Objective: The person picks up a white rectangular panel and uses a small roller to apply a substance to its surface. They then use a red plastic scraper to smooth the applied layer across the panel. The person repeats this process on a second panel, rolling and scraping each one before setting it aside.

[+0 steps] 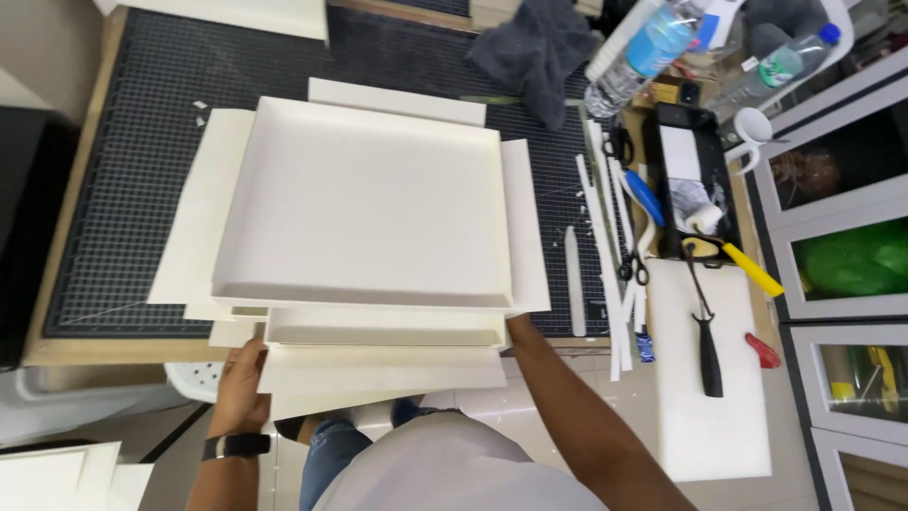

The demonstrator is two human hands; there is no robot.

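A large shallow white box tray (369,203) with low walls lies on a dark gridded cutting mat (142,170), on top of flat white sheets and flaps (203,208). Its near end hangs over the table's front edge. My left hand (241,383), with a dark wristband, grips the underside of the near flaps (378,369) at the left. My right forearm (567,407) reaches up to the tray's near right corner; the hand itself is hidden under the flaps.
Right of the tray lie white strips (605,237), scissors (634,270), a black paint tray with a roller (695,194), a yellow-handled tool (747,270) and a white board (709,378). A grey cloth (539,52) and plastic bottles (643,52) sit at the back. Cabinets stand at right.
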